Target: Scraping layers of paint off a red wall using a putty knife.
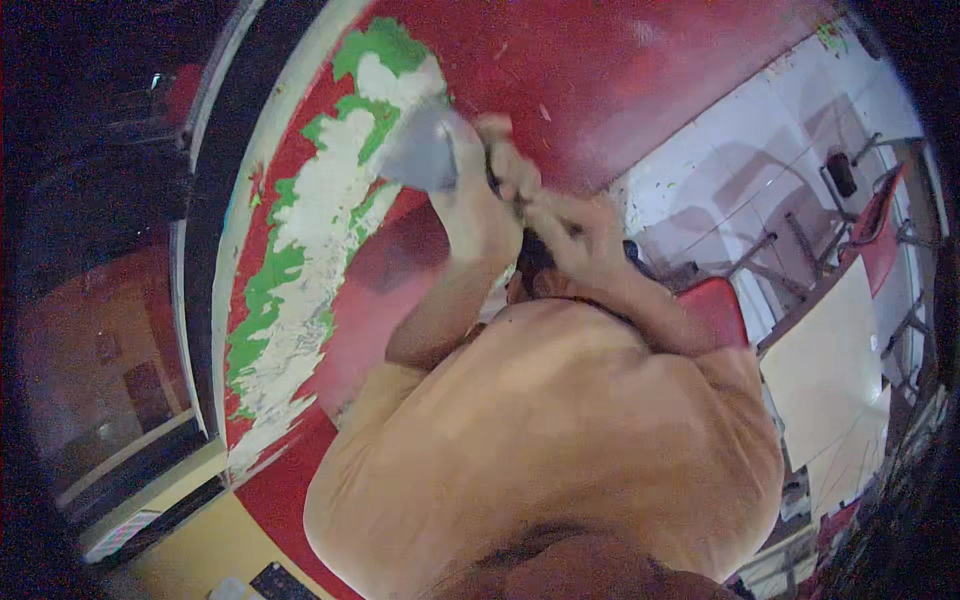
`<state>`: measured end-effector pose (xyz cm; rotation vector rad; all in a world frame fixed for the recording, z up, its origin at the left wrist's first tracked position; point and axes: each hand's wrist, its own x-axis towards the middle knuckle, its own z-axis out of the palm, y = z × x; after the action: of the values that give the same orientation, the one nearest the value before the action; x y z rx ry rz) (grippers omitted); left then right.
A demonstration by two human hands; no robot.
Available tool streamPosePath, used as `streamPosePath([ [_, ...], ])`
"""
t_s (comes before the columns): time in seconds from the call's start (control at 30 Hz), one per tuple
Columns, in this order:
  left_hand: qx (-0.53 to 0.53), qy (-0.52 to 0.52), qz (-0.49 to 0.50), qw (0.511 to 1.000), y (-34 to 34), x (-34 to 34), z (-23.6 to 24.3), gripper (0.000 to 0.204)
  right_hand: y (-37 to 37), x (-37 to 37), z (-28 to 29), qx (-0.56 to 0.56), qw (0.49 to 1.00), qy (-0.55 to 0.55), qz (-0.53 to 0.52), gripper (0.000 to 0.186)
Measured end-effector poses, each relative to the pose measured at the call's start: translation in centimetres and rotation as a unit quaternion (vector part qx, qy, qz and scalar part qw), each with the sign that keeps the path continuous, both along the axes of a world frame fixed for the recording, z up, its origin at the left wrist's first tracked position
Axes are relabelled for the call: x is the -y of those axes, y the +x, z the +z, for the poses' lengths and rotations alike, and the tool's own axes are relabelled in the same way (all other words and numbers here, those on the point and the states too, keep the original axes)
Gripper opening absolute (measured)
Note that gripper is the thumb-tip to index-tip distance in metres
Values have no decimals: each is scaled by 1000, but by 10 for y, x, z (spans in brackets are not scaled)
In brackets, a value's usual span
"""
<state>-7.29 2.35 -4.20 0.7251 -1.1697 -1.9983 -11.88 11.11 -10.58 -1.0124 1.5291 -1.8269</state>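
Scraper: your scraper (425, 150) has its wide grey blade laid against the red wall (600, 70), at the right edge of the stripped patch.
Left hand: your left hand (500, 150) has its fingers wrapped tight round the scraper's handle, just behind the blade.
Right hand: your right hand (575, 225) is clenched just behind the left one; what it grips I cannot tell.
Wall: the patch (300, 270) shows white and green under the red paint, running down along the wall's left edge.
Surroundings: red chair (715, 305) and pale table (825, 365) stand at right, well apart from the blade.
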Motion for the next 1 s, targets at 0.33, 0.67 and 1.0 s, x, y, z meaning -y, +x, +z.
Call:
streamPosePath([
  [0.33, -24, -25, 41, 999, 1, 5, -3, 35, 10, 0, -12, -31, 999, -25, -8, 21],
  [0.67, -57, -14, 52, 997, 0, -1, -3, 39, -11, -7, 11, -35, 995, 89, 35, 23],
  [1.0, -112, -33, 40, 992, -4, 3, 10, 35, -12, -7, 22, -5, 998, 61, 10, 24],
])
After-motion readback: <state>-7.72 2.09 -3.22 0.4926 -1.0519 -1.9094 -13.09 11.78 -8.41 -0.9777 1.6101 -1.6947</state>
